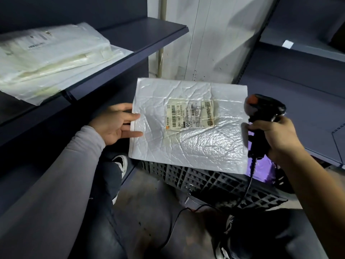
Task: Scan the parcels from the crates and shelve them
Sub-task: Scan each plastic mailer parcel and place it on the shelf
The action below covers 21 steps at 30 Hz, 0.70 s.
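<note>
White bubble mailer (188,126) pinched at its left edge by my left hand (116,124), held over the crate (214,182), label (190,114) up. My right hand (276,135) grips scanner (261,116). Scan step; next aim at barcode, then shelf (130,45).

Count on inspection. Padded white parcel (188,126): one, between the hands, its left edge in the left hand (115,124). Shipping label (191,114): one, on that parcel's face. Handheld scanner (261,118): one, gripped in the right hand (276,135), with one cable (250,176) hanging below it. Dark crate (209,182): one, beneath the hands. Purple parcel (265,169): one, below the right hand. White bagged parcels (48,58) on the shelf (130,47) up and left of the left hand: a stack, number indeterminate. Hands: two.
</note>
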Each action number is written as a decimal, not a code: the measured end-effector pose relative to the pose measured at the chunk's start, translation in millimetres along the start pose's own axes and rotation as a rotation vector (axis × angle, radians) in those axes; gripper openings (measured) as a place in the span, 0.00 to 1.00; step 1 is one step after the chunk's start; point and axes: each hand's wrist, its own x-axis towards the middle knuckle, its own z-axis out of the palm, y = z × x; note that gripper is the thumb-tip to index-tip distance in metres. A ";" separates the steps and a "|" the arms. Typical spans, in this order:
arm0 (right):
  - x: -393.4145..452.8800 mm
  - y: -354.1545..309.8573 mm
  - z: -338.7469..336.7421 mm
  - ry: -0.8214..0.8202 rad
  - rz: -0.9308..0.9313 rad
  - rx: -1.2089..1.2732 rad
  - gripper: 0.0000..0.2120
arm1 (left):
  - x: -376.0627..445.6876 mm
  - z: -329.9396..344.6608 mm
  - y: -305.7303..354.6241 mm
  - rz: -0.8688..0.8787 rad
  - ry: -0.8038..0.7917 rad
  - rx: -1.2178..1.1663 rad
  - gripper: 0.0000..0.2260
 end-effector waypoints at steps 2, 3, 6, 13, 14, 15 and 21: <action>0.2 -1.5 -0.6 -0.007 0.004 -0.057 0.13 | 1.6 -1.8 1.3 0.057 0.051 -0.020 0.10; 0.1 -1.8 -0.3 -0.008 0.004 -0.092 0.12 | 2.0 -2.4 1.6 0.083 0.059 -0.032 0.10; 0.6 -3.3 1.7 -0.030 0.005 -0.127 0.11 | 1.7 -3.0 2.4 0.125 0.075 -0.053 0.08; -3.1 -5.5 13.5 -0.061 -0.017 -0.217 0.10 | 2.1 -2.3 -1.9 -0.023 0.027 -0.013 0.10; -4.6 -6.5 15.5 -0.056 -0.024 -0.214 0.08 | 2.1 -2.1 -2.5 -0.041 0.019 0.002 0.11; -5.2 -6.8 16.6 -0.047 -0.032 -0.218 0.08 | 2.9 -2.5 -3.1 -0.056 0.017 0.010 0.12; -4.7 -5.6 23.5 -0.043 -0.051 -0.272 0.16 | 11.3 -6.7 -7.8 -0.083 0.098 0.049 0.14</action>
